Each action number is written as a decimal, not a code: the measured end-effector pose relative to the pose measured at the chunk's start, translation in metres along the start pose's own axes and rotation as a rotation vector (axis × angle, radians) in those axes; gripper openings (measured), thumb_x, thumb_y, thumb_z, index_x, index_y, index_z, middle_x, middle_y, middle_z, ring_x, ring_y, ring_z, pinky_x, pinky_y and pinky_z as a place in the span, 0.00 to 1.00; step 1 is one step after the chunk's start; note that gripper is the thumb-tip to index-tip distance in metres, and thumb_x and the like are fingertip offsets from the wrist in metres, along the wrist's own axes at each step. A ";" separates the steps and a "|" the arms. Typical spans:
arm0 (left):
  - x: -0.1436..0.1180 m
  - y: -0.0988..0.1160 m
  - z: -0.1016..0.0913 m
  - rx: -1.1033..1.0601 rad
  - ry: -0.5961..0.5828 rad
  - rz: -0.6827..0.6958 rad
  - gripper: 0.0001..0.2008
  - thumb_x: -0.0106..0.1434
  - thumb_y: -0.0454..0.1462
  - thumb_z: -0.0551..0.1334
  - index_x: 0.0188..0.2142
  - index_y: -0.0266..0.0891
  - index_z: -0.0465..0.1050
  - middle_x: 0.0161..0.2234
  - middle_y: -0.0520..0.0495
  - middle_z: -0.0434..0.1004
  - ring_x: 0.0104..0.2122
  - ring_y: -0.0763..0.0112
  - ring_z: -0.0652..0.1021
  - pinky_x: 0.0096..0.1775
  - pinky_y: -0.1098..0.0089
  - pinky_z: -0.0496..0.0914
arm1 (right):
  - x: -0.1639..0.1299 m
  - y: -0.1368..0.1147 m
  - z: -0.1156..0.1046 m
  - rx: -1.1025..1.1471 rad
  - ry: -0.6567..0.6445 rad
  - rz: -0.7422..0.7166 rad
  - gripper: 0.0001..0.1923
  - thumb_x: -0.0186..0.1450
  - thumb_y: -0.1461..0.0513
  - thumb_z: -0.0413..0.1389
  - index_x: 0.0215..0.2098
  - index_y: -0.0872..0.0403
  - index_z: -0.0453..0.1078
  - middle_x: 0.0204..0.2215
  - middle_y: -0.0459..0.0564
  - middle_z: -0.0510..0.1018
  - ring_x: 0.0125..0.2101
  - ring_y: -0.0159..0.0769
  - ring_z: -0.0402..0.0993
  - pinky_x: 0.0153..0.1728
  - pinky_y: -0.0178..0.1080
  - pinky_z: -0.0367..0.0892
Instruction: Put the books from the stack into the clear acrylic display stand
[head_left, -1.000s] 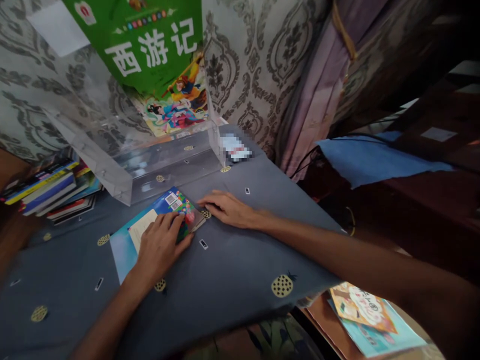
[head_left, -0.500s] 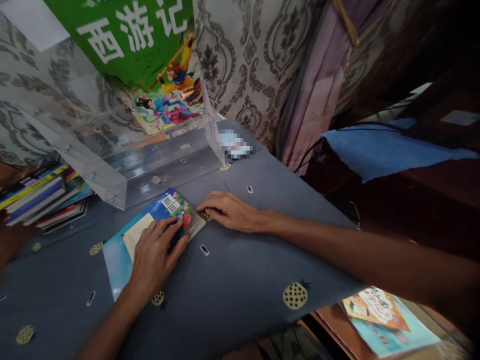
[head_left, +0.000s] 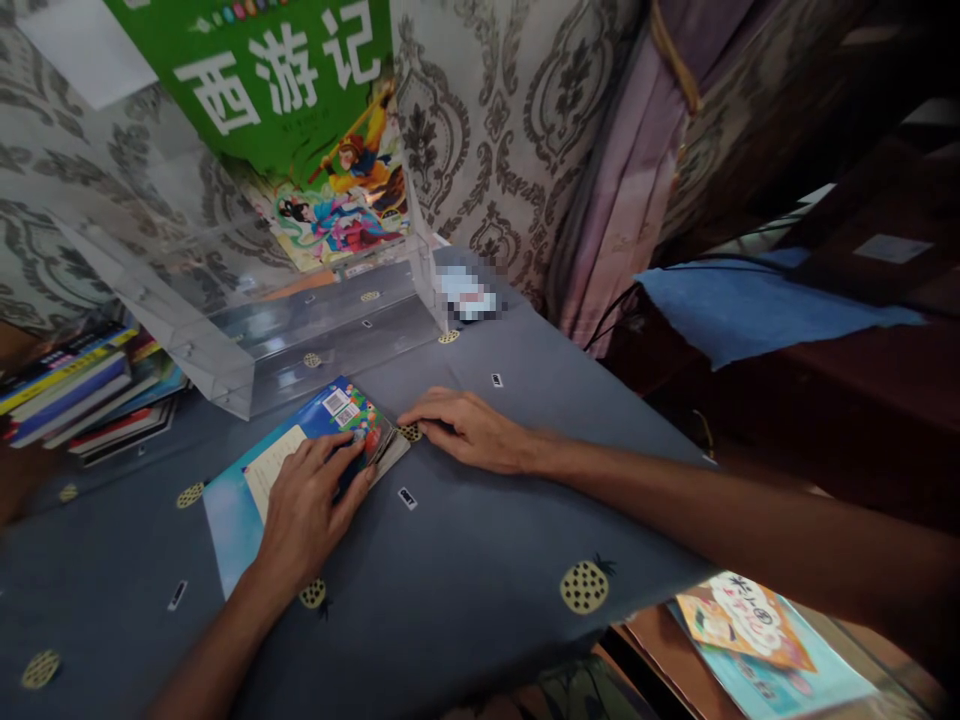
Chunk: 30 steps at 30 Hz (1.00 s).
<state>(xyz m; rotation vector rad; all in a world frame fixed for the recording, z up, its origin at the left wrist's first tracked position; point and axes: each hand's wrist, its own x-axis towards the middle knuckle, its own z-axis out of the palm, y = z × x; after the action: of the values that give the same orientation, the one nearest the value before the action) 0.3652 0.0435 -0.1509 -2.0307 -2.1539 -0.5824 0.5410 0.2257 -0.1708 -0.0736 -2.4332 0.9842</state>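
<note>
Pressing a blue book flat on the desk beside a clear case

Left hand (head_left: 307,505) lies palm down, fingers spread, on the back cover of a blue book (head_left: 296,470) that rests flat on the desk (head_left: 465,560), near the middle of the scene. Right hand (head_left: 469,430) rests on the grey patterned cloth just right of the book, fingers extended together, tips touching the book's far right corner, where the page edges show. Neither hand grips anything.

Container noted: a clear acrylic case (head_left: 247,300) stands just beyond the book, its open side facing the viewer. Inside, one green picture book (head_left: 300,110) stands tilted against the right wall; the remaining floor of the case shows only the cloth pattern through it.

Left of the case, a stack of books (head_left: 82,385) lies flat on the desk. At near right, below the desk edge, a colourful book (head_left: 750,625) lies on a lower surface. Far right, a blue cloth (head_left: 750,305) covers dark furniture.
</note>
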 end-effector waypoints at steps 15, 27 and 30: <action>0.000 0.000 0.001 -0.019 0.022 0.002 0.16 0.72 0.45 0.53 0.50 0.42 0.74 0.48 0.43 0.77 0.46 0.58 0.76 0.48 0.54 0.71 | -0.001 0.004 0.001 -0.070 -0.046 -0.119 0.16 0.67 0.73 0.49 0.45 0.56 0.76 0.43 0.55 0.80 0.47 0.39 0.73 0.50 0.45 0.69; 0.000 -0.002 0.001 -0.010 0.014 0.023 0.15 0.71 0.44 0.55 0.50 0.40 0.74 0.48 0.42 0.77 0.46 0.57 0.76 0.46 0.54 0.72 | -0.002 -0.002 -0.001 -0.232 -0.131 -0.303 0.16 0.68 0.72 0.48 0.42 0.57 0.76 0.42 0.55 0.81 0.45 0.40 0.72 0.47 0.44 0.72; 0.000 -0.002 0.002 -0.001 0.018 0.018 0.14 0.71 0.44 0.55 0.50 0.42 0.74 0.48 0.43 0.77 0.46 0.58 0.76 0.46 0.56 0.72 | -0.002 0.000 -0.001 -0.160 -0.131 -0.280 0.16 0.68 0.72 0.47 0.39 0.56 0.76 0.38 0.54 0.81 0.43 0.39 0.72 0.47 0.43 0.71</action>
<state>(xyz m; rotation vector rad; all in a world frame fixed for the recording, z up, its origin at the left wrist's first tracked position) 0.3632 0.0441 -0.1535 -2.0356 -2.1231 -0.5967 0.5431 0.2260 -0.1706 0.2773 -2.5484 0.6895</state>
